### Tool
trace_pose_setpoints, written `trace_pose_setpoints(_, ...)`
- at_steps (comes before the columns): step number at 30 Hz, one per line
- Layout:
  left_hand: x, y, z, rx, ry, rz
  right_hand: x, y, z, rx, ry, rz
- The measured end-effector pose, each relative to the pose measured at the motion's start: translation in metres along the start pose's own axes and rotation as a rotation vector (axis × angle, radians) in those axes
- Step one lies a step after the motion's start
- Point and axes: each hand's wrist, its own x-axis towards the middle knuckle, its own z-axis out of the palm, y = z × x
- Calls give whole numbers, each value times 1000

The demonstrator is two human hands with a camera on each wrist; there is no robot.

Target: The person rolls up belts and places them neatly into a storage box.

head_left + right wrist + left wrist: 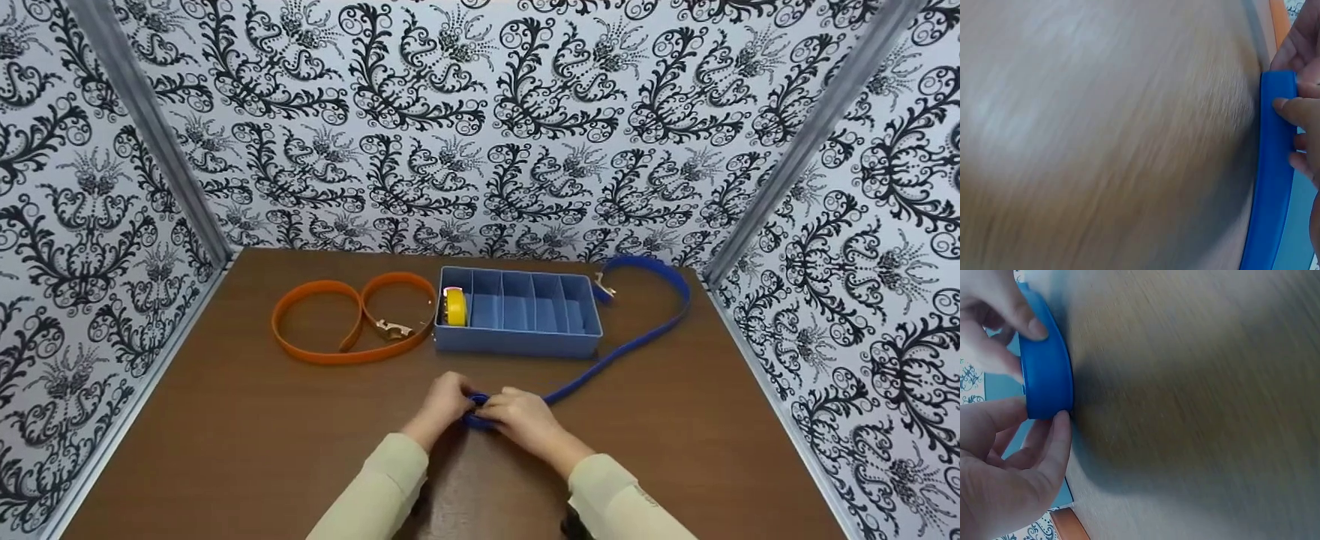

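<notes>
A long blue belt (pixel 637 343) stands on its edge on the brown table. Its near end is coiled into a small loop between the two hands, while a gold buckle (pixel 604 286) sits at the far end. My left hand (pixel 444 405) pinches the loop's left side, with fingertips on the edges of the blue band (pixel 1047 377) in the left wrist view. On the right side, my right hand (pixel 525 420) pinches the coil, its thumb (pixel 1282 104) pressing the band's outer face. Hands cover part of the coil in the head view.
A grey-blue tray (pixel 517 343) with several compartments stands behind the hands; a rolled yellow belt (pixel 456 307) sits in its leftmost one. Left of it lies an orange belt (pixel 360 355) in two loops with a gold buckle (pixel 394 328). Patterned walls (pixel 465 150) enclose the table.
</notes>
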Motion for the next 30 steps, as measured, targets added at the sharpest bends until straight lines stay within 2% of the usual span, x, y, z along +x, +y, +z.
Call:
trace_pose_setpoints(8, 2, -2, -4, 23, -87, 97, -6, 15, -1, 7, 7, -104)
trace_pose_setpoints(14, 2, -8, -6, -12, -105, 129, 2, 11, 3, -17, 39, -96)
trace_pose_setpoints(17, 4, -9, -6, -25, -62, 115, 8, 5, 3, -47, 46, -82)
trace_pose_setpoints(21, 2, -8, -5, 4, -3, 69, 13, -4, 3, -68, 46, -45)
trace_pose_setpoints(27, -8, -3, -6, 7, 24, -79, 18, -20, 8, -201, -12, 47)
trace_pose_setpoints(30, -10, 1, -7, 57, 52, -101, 22, -26, 12, -258, -12, 81)
